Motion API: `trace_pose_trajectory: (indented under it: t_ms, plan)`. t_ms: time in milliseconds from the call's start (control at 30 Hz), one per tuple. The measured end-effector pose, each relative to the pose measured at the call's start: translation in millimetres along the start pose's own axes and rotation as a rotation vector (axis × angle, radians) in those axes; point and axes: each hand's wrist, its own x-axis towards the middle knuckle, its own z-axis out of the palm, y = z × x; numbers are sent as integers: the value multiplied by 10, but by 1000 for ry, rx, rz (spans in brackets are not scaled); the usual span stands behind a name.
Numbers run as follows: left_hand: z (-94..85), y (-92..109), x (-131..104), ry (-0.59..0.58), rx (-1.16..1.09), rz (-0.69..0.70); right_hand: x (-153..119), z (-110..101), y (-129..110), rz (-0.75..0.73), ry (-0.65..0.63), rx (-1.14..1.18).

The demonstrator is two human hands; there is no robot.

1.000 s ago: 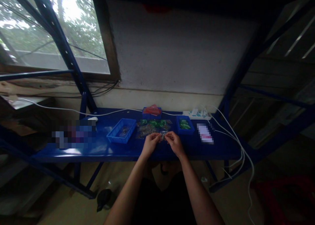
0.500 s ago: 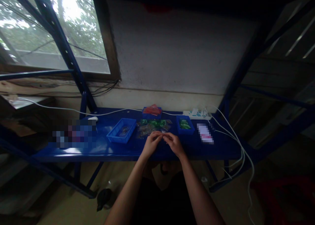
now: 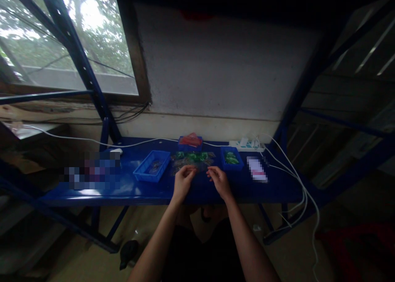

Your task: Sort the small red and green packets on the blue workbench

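Note:
My left hand (image 3: 182, 184) is above the front of the blue table, its fingers curled towards the thumb in a pinch. Across a small gap, my right hand (image 3: 219, 181) also has its thumb and fingertips brought together. Whatever either pinch holds is too small and dim to make out. Just beyond my fingers lie several small clear plastic packets (image 3: 181, 161), some with green contents (image 3: 194, 156). Left of my left hand stands a blue tray (image 3: 139, 175) with a few small pieces in it. A second blue tray (image 3: 240, 163), holding green items (image 3: 231, 158), is to the right.
Against the wall, a small blue box holds red plastic material (image 3: 190, 140). A white power strip (image 3: 247, 145) and trailing white cables (image 3: 285, 173) are at the back right. A blurred phone-like object (image 3: 257, 169) lies on the right. Blue metal posts (image 3: 89, 76) frame the table (image 3: 123, 191).
My hands were together at the fingertips and have moved apart, the left one to the left and the right one slightly to the right. The view has tilted up slightly.

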Motion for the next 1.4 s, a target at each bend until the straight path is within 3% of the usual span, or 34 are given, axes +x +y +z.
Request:
trace_pose_trajectory:
  t_ms: [67, 167, 267, 367, 433, 533, 600, 700, 933, 1033, 1200, 1300, 1400]
  plan:
    - [-194, 88, 69, 125, 163, 92, 0, -1, 3, 8, -8, -2]
    - [-611, 242, 239, 277, 580, 188, -5, -3, 2, 10, -31, -20]
    - [-998, 346, 404, 279, 995, 141, -10, -5, -2, 5, -35, -30]
    - [-1136, 375, 454, 214, 1251, 97, -10, -4, -4, -8, -36, -39]
    - [-1047, 365, 411, 131, 1281, 173, -8, -4, -3, -17, -36, -44]
    - [-745, 314, 301, -113, 1248, 316, -7, -6, -5, -24, -39, -54]
    - [-539, 255, 255, -280, 1260, 316, -12, -7, -11, -28, -39, -62]
    - [-361, 152, 264, -381, 1331, 197, -21, -6, -26, -35, -39, -73]
    - [-409, 91, 379, -422, 1240, 91, -23, 1, -21, -46, -38, -79]
    - [-413, 113, 347, -366, 1146, 96, -20, 4, -10, -42, -40, -86]
    - [-205, 56, 185, -82, 566, 148, -8, 5, -23, -49, -41, -94]
    - [-16, -35, 87, -99, 175, 52, -1, 11, -30, -44, -40, -92]
    - [96, -119, 31, -164, -71, -67, 3, 21, -11, -41, -85, -99]
